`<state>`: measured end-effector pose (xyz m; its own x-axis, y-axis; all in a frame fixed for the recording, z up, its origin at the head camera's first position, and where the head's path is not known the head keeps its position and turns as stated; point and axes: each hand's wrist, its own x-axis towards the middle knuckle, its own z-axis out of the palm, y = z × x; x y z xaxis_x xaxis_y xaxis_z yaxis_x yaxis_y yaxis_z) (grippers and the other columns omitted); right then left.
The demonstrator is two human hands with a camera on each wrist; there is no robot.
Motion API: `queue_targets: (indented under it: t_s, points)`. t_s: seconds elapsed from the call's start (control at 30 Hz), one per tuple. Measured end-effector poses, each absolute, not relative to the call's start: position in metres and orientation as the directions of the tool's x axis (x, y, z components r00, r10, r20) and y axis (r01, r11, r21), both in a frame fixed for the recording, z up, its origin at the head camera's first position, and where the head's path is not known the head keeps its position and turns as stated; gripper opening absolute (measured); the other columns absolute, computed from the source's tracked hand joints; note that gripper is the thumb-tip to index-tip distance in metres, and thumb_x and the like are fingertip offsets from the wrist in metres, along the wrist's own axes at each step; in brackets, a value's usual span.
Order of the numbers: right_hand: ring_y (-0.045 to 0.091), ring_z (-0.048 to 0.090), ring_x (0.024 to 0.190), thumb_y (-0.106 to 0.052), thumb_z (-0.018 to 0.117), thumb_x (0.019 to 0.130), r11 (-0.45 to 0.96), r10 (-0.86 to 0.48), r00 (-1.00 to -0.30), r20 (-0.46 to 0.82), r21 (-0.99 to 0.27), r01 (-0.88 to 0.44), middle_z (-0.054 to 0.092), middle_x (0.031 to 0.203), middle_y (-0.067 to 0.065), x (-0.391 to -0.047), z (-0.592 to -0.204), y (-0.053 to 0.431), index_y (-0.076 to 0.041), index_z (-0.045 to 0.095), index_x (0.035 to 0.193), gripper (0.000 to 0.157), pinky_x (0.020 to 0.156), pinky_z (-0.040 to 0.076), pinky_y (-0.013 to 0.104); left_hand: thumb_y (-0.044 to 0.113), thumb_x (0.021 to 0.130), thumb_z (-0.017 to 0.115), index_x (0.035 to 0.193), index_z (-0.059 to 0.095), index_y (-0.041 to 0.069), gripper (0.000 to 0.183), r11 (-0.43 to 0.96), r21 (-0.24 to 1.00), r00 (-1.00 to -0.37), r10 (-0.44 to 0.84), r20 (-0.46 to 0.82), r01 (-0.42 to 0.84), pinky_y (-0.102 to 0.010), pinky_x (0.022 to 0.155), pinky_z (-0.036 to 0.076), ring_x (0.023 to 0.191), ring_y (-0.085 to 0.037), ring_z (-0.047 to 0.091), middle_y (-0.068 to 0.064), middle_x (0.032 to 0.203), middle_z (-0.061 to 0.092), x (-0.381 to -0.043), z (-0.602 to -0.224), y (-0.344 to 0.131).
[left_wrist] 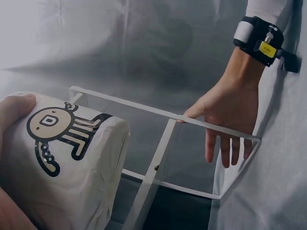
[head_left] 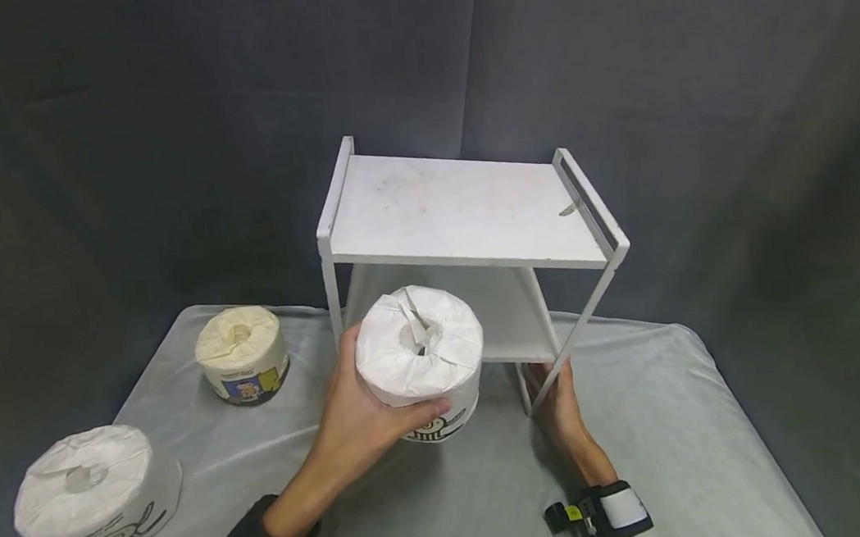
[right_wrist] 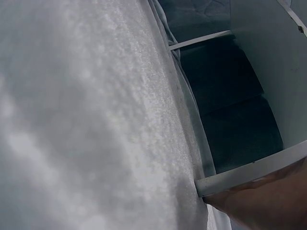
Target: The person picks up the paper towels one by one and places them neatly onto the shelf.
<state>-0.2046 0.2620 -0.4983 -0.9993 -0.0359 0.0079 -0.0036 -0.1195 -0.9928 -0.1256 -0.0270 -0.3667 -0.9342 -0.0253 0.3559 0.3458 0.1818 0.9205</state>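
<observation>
My left hand [head_left: 369, 420] grips a white paper-wrapped toilet roll [head_left: 420, 343], thumb across its printed front, in front of the lower tier of a white two-tier shelf [head_left: 463, 209]. The left wrist view shows the roll's black cartoon print [left_wrist: 62, 129] up close. At the shelf's lower right, my right hand [head_left: 560, 408] touches the side frame. Its fingers look straight in the left wrist view, reaching down behind the white bar [left_wrist: 220, 128]. In the right wrist view only part of that hand [right_wrist: 268, 196] shows, beside the bar.
A cream-wrapped toilet roll [head_left: 241, 354] stands on the cloth-covered table [head_left: 676, 426], left of the shelf. Nearer the front left corner is another white toilet roll [head_left: 99, 490]. A dark grey curtain [head_left: 194, 151] hangs behind the table.
</observation>
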Motion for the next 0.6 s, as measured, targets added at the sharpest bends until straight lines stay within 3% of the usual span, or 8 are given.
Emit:
queue_targets:
  t_s: [0.23,0.6]
  points:
    - [0.033,0.007,0.149,-0.064,0.005,0.097,-0.108,-0.052,-0.997,0.053,-0.993,-0.048,0.011,0.164,0.016,-0.203,-0.499,0.263,-0.014,0.007,0.159,0.080,0.119,0.006,0.056,0.033,0.053,0.095,0.144,0.034,0.020,0.111,0.155,0.927,-0.935,-0.041,0.353,0.343,-0.044,0.104,0.038,0.123,-0.018,0.050,0.000,0.137,0.052,-0.136,-0.367,-0.021]
    - [0.034,0.009,0.149,-0.063,0.007,0.099,-0.124,-0.043,-0.997,0.059,-0.991,-0.053,0.012,0.164,0.016,-0.203,-0.501,0.265,-0.013,0.008,0.159,0.079,0.118,0.007,0.058,0.041,0.052,0.093,0.141,0.035,0.018,0.108,0.193,0.928,-0.937,-0.081,0.340,0.320,-0.043,0.101,0.041,0.119,-0.019,0.052,-0.002,0.131,0.054,-0.159,-0.366,-0.008]
